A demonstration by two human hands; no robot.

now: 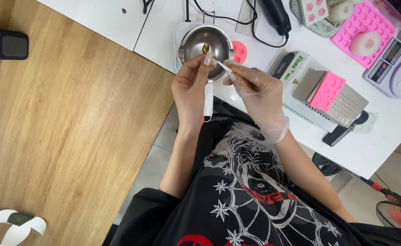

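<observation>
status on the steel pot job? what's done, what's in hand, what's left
Done: right hand is gloved, and the steel pot sits on the white table. In hand: left hand and right hand together hold a thin white strip at the pot rim. Left: the pot looks nearly empty, and the pink moulds sit aside.

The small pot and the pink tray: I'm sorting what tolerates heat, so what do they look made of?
The pot looks like polished steel: silvery, with mirror-like reflections. The pink tray seems to be silicone: matte, with soft rounded cavities, though rigid plastic can't be excluded.
</observation>
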